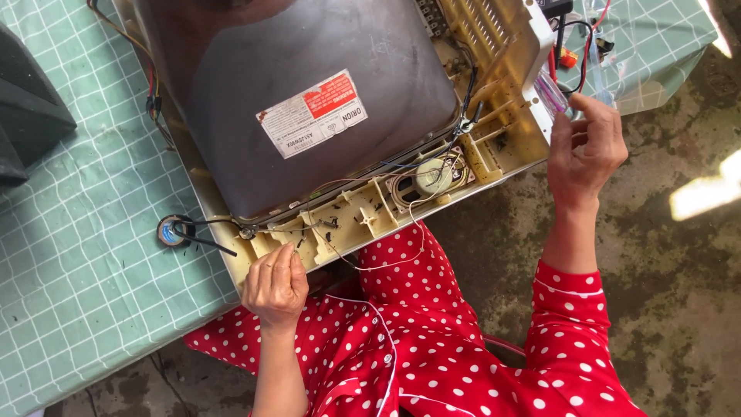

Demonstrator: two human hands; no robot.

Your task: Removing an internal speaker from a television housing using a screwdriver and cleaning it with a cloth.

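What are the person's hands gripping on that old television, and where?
Left hand grips the near edge of the cream television frame; right hand touches its far corner.

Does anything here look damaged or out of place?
Yes. The old television lies face down with its back cover off; loose wires hang over the table edge. The left hand grips the dirty cream frame.
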